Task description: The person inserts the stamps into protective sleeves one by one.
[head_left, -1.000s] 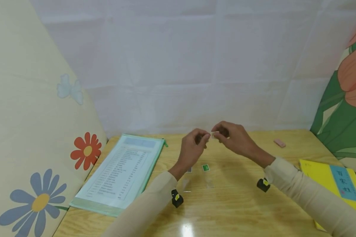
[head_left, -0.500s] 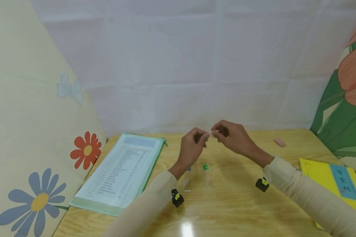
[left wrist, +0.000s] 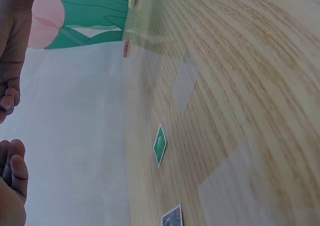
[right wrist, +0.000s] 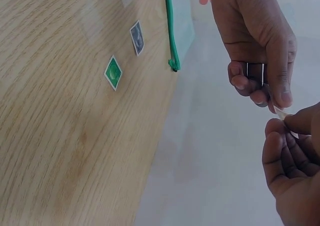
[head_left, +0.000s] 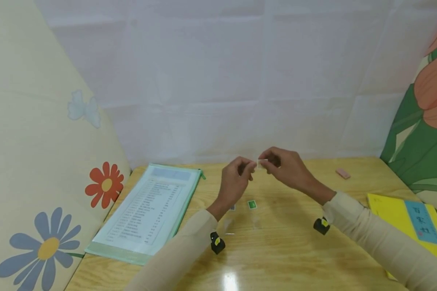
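Note:
Above the back of the table my two hands meet fingertip to fingertip. My right hand (head_left: 289, 169) pinches a small pale square piece (head_left: 262, 163) between thumb and finger; its printed side, if any, is not visible. Thumb and forefinger of my left hand (head_left: 234, 178) pinch at the near edge of the same piece, as the right wrist view suggests. A green stamp (head_left: 252, 204) with a white border lies flat below the hands. Beside it is a dark grey-blue stamp (right wrist: 136, 38), mostly hidden by my left wrist in the head view.
Clear plastic sleeves (left wrist: 187, 81) lie on the wood tabletop (head_left: 276, 258) nearer me. At left is a green-edged document folder (head_left: 145, 214). A yellow book (head_left: 389, 214) with a blue label lies right, a pink eraser (head_left: 343, 173) behind it. A white cloth backdrop (head_left: 211, 81) stands behind.
Both hands stay nearly in place, rising very slightly. The pale piece has turned a little, so its white edge beside the left fingertips shows more plainly.

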The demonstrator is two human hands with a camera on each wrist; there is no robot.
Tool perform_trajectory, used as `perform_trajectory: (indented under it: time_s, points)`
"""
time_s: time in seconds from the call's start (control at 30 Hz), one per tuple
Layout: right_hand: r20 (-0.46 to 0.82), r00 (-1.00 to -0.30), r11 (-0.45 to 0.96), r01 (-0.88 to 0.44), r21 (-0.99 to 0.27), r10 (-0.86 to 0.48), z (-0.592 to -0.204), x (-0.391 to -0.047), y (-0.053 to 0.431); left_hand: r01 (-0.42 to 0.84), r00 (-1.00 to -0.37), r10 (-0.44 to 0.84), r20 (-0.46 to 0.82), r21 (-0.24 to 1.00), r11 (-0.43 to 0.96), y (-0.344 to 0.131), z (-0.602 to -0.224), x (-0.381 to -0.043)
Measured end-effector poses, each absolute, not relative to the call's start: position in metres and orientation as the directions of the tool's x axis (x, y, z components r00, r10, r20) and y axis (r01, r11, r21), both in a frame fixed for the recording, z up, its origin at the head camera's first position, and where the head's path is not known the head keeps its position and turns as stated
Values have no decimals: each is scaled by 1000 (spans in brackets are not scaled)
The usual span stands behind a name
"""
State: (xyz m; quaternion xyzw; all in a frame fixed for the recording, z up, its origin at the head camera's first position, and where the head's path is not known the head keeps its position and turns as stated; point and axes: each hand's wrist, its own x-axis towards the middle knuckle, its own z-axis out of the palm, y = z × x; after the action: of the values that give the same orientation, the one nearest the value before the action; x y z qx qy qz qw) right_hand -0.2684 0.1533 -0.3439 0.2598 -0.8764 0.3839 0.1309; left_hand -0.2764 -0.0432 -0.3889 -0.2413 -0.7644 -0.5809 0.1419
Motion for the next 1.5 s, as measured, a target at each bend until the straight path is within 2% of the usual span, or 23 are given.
perform_trajectory:
  time_s: [0.53,1.03,1.27,1.5]
  points:
    - [423,-850,552,-526,-647,-313,-344,-266,151,533,-844,200,498,820,209,-43,-389,-274]
    - [430,-837,551,-547,-630,-339,-344,-265,150,536,-842,196,503,821,197,-44,-389,-272]
    - [406,-859,537,-512,-670,-312,-346,-263,150,538,-841,195,504,819,199,-44,-390,-271]
    - [424,-844,539,-537,-649,-329,-347,-263,150,536,-843,181,507,822,194,-43,-388,-269]
